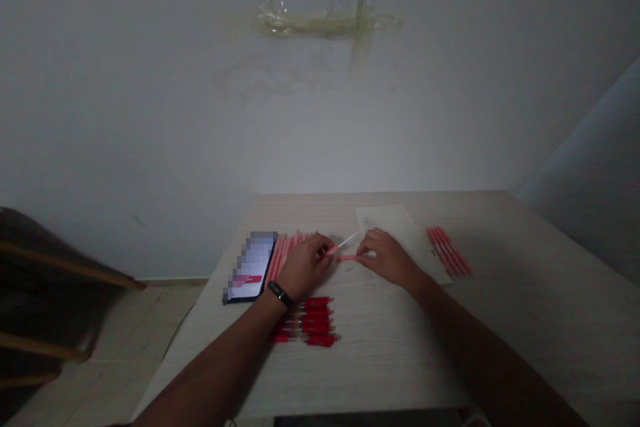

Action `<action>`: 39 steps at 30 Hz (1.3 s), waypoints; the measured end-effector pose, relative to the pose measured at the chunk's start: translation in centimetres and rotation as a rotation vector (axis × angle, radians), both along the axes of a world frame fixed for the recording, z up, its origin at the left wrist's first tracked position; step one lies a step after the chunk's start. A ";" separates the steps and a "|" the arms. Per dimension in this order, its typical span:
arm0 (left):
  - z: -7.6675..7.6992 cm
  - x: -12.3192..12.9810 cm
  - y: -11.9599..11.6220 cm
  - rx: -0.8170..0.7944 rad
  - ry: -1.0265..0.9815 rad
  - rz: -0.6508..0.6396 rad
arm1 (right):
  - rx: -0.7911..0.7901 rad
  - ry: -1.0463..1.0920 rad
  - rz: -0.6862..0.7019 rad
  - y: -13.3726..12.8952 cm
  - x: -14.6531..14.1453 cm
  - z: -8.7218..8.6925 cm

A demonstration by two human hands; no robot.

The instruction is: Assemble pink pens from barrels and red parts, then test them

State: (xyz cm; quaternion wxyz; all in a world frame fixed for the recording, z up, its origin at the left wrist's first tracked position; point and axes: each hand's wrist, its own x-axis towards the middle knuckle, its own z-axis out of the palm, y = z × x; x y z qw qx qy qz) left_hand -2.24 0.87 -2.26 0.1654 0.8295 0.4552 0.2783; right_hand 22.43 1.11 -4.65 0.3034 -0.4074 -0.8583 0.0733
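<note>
Between the fingertips of my left hand (307, 263) is a pink pen part (332, 250) with a thin white refill (348, 239) sticking out of it towards the upper right. My right hand (389, 257) pinches the right end of a pink pen barrel (346, 258), whose other end points left. The two pieces are apart. A small spring-like piece (349, 269) lies on the table just below the barrel. Under and behind my left hand is a row of pink pen barrels (281, 255), partly hidden by it.
A tablet or phone (254, 267) lies left of the barrels. Several red pens (320, 322) are lined up below my left wrist. A sheet of paper (390, 217) lies beyond my right hand, with several pink pens (449, 251) to its right. The wooden table (380, 373) meets a wall.
</note>
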 end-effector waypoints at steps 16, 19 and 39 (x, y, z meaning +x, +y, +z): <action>-0.1 0.1 0.0 -0.005 0.031 0.028 | 0.019 -0.110 0.017 -0.3 -0.7 0.5; 0.1 0.0 0.0 0.005 0.061 0.038 | 0.078 -0.052 -0.090 0.2 0.8 1.1; 0.1 0.0 0.0 -0.046 0.095 -0.003 | 0.127 -0.119 -0.129 0.3 1.5 1.9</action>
